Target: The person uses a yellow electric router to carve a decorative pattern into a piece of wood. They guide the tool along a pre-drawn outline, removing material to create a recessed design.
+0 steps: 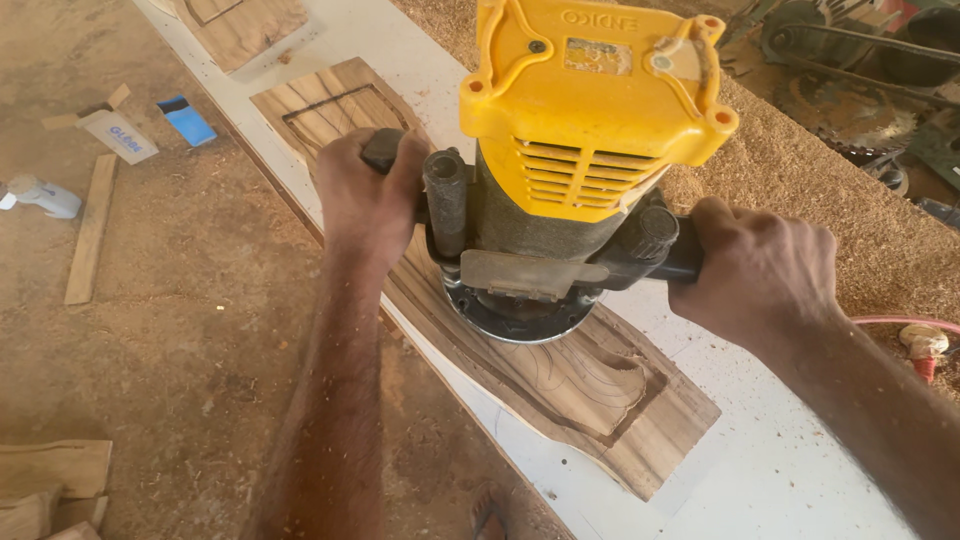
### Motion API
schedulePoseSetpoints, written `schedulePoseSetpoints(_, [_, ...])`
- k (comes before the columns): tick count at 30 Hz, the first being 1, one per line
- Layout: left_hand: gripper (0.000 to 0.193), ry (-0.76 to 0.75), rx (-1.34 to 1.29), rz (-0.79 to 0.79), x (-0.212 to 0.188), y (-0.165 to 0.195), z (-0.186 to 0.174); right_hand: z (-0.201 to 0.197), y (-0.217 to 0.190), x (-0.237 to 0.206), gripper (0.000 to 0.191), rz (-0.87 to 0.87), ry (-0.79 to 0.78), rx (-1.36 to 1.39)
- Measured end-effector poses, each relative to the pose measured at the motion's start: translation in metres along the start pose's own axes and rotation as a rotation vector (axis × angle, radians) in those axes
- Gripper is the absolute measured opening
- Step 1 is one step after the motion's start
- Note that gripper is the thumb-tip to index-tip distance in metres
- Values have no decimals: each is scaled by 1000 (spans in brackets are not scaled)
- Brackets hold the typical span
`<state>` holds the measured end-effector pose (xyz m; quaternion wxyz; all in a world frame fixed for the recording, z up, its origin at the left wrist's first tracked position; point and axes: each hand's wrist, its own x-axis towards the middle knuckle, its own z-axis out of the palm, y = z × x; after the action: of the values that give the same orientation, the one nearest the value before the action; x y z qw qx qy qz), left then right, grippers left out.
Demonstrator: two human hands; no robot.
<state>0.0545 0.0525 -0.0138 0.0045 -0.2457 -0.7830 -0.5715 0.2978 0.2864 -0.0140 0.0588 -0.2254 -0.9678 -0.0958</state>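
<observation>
A yellow and grey plunge router [570, 130] stands on a long brown wooden panel [640, 400] that lies on a white board [800, 470]. My left hand [365, 190] grips the router's left black handle. My right hand [755, 270] grips its right black handle. The router's round metal base [520, 320] rests on the panel's middle. A recessed area with drawn curved lines shows in the panel just in front of the base.
Another carved wooden piece [240, 25] lies at the board's far end. Sawdust covers the ground on both sides. A blue card [187, 120], a small box [120, 135], a wood strip [90, 230] and a white bottle [45, 197] lie at left. A red cord [905, 322] runs at right.
</observation>
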Motion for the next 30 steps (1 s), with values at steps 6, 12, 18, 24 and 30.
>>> schedulePoseSetpoints(6, [34,-11,18,25,-1,5,10,2,6,-16,12,60,-50,-41])
schedulePoseSetpoints(12, [33,-107,-41,-3,-3,11,21,1,12,-35,14,80,-16,-36])
schedulePoseSetpoints(18, [33,-153,-19,-26,-13,16,32,4,23,-56,17,113,-46,-61])
schedulePoseSetpoints(24, [32,-134,-54,-16,-28,23,45,8,39,-70,18,102,-8,-46])
schedulePoseSetpoints(30, [36,-89,-53,44,-44,34,57,19,63,-80,22,64,60,-48])
